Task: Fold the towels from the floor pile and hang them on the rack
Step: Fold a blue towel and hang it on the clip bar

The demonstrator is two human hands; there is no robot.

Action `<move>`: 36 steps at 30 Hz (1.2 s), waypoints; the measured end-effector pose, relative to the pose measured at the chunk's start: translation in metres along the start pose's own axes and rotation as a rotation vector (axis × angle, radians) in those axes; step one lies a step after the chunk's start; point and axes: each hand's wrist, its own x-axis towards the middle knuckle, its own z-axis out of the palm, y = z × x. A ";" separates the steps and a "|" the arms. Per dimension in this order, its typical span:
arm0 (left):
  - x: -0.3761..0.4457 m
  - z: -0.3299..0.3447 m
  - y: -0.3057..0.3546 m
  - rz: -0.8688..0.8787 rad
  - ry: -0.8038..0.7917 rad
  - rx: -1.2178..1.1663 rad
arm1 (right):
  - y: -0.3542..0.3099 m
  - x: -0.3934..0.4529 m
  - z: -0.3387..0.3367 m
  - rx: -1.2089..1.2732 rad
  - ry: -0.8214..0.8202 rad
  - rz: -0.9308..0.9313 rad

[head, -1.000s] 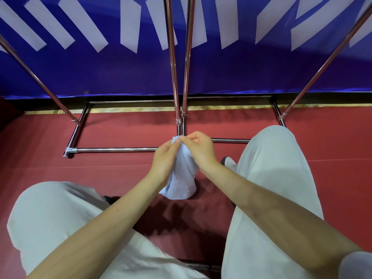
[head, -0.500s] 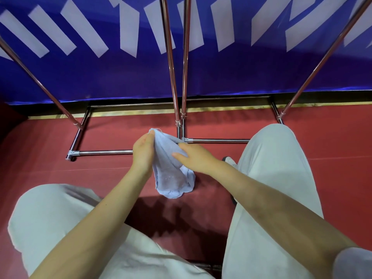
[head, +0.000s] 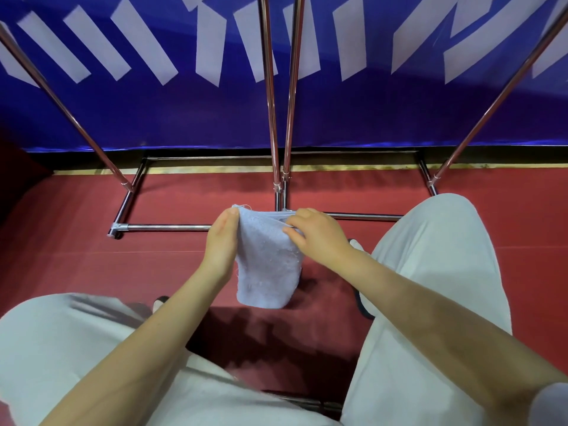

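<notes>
Both hands grip pale blue towel's top edge: left hand | right hand | towel hangs below; rack just beyond.

Staged indoor space: red floor, blue printed banner, chrome rack.

You hold a small pale blue towel up in front of the rack, below its two central uprights. Your left hand pinches the towel's upper left corner, and your right hand grips its upper right edge with curled fingers. The towel hangs down between them, above the red floor. Your knees in light trousers flank it. Behind the rack stands a blue banner with white stripes.
</notes>
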 end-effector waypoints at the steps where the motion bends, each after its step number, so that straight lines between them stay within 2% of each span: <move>1: 0.000 -0.002 -0.001 -0.009 0.003 0.005 | 0.000 0.000 0.000 0.004 0.021 -0.003; 5: 0.004 -0.009 -0.003 -0.061 0.015 -0.035 | -0.007 0.002 0.002 0.009 0.045 -0.024; 9: 0.004 -0.011 -0.008 -0.041 -0.028 -0.024 | -0.007 0.003 0.005 0.046 -0.103 0.113; 14: 0.003 -0.008 -0.006 -0.025 -0.036 0.001 | -0.009 0.009 0.007 0.169 -0.139 0.276; 24: -0.001 -0.006 -0.006 0.015 -0.107 0.070 | 0.001 0.010 0.018 0.007 -0.196 0.291; 32: 0.009 -0.013 -0.006 -0.014 -0.014 -0.010 | 0.005 0.011 0.015 0.463 -0.309 0.558; 36: 0.016 -0.018 -0.007 -0.116 0.090 -0.115 | 0.004 0.018 0.007 0.823 -0.162 0.591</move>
